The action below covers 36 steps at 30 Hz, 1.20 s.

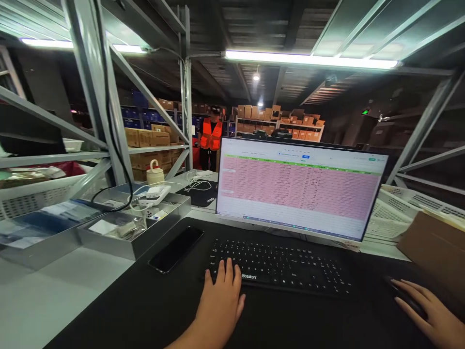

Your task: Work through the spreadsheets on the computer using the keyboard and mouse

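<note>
My left hand [221,299] lies flat on the black desk mat [145,310], its fingertips resting on the lower left keys of a black keyboard [283,266]. My right hand [434,312] sits at the far right, fingers curved over a black mouse [397,289] that it mostly covers. Behind the keyboard stands a monitor [300,186] showing a pink and green spreadsheet. A black phone [176,248] lies face up just left of the keyboard.
Metal trays [131,247] with small items and a scanner sit at the left under grey shelf racks [98,97]. White baskets [399,208] and a brown cardboard box [436,247] stand at the right. A person in an orange vest [211,135] stands far back among stacked boxes.
</note>
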### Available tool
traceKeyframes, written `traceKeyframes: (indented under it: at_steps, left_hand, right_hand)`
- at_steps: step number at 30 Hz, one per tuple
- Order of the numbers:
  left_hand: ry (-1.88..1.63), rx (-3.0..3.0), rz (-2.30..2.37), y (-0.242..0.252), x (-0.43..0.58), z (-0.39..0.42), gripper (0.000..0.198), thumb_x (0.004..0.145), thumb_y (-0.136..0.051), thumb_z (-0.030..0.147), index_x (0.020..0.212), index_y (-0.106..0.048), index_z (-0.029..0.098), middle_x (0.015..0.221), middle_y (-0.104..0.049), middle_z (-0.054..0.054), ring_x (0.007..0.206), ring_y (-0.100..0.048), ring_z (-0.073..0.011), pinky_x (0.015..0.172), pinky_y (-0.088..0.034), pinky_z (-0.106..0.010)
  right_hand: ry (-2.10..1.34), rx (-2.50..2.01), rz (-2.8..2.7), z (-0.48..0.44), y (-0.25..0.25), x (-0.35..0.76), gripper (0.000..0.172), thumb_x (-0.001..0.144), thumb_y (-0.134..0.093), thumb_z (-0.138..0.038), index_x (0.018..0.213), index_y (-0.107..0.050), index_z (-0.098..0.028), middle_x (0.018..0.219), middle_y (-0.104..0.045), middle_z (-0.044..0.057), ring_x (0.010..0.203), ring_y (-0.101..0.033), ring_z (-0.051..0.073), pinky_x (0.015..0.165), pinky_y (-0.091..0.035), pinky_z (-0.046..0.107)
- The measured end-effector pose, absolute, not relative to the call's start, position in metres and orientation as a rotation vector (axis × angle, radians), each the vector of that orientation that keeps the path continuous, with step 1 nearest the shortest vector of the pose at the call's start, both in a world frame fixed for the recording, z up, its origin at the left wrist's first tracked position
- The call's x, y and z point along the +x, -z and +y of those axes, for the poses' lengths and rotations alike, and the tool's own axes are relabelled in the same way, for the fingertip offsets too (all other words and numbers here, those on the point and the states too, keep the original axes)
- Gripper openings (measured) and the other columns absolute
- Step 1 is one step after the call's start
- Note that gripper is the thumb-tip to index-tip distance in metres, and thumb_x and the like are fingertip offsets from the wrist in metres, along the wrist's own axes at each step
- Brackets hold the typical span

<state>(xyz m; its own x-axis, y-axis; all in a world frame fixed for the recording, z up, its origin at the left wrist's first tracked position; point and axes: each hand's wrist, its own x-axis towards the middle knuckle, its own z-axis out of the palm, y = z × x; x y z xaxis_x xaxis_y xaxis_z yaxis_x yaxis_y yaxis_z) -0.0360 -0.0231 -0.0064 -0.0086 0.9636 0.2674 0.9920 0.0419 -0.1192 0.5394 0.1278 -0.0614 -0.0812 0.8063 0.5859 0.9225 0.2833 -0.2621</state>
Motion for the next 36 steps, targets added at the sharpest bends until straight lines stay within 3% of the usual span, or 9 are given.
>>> traceKeyframes:
  at_steps: [4,14,23,29,36]
  left_hand:
    - [0.129,-1.978,-2.029,0.003,-0.037,-0.023,0.054,0.095,-0.040,0.036,0.146,-0.045,0.020,0.154,-0.044,-0.019,0.141,-0.044,-0.0384,0.109,-0.043,-0.066]
    - [0.037,-1.966,-2.003,-0.012,-0.031,-0.027,0.053,0.091,-0.041,0.021,0.144,-0.047,0.018,0.152,-0.046,-0.019,0.139,-0.046,-0.0377,0.107,-0.045,-0.063]
    - [0.131,-1.947,-1.896,0.001,-0.039,-0.022,0.052,0.093,-0.033,0.021,0.140,-0.053,0.018,0.149,-0.052,-0.020,0.136,-0.050,-0.0385,0.103,-0.047,-0.063]
    - [0.147,-1.961,-1.902,0.002,-0.041,-0.020,0.053,0.093,-0.030,0.024,0.140,-0.054,0.017,0.149,-0.051,-0.021,0.136,-0.050,-0.0381,0.103,-0.047,-0.064]
    - [0.135,-1.962,-1.832,0.003,-0.043,-0.020,0.054,0.094,-0.025,0.024,0.139,-0.054,0.012,0.149,-0.049,-0.023,0.134,-0.051,-0.0402,0.100,-0.048,-0.065]
  right_hand:
    - [0.135,-1.667,-1.926,0.114,0.043,0.522,0.055,0.078,-0.053,-0.068,0.123,-0.067,-0.039,0.131,-0.067,0.005,0.117,-0.066,0.031,0.096,-0.058,0.047]
    - [0.147,-1.697,-1.927,0.108,0.036,0.515,0.052,0.082,-0.051,-0.065,0.123,-0.066,-0.036,0.131,-0.065,0.005,0.115,-0.066,0.027,0.093,-0.058,0.041]
    - [0.103,-1.739,-1.938,0.091,0.015,0.493,0.049,0.088,-0.047,-0.061,0.127,-0.062,-0.035,0.138,-0.058,0.006,0.122,-0.062,0.025,0.102,-0.053,0.044]
    - [0.134,-1.710,-1.928,0.092,0.013,0.490,0.044,0.087,-0.049,-0.056,0.122,-0.065,-0.033,0.131,-0.062,0.005,0.121,-0.062,0.025,0.106,-0.051,0.044]
    - [0.092,-1.728,-1.917,0.088,0.007,0.484,0.044,0.088,-0.048,-0.053,0.123,-0.063,-0.033,0.134,-0.060,0.006,0.121,-0.061,0.025,0.103,-0.052,0.045]
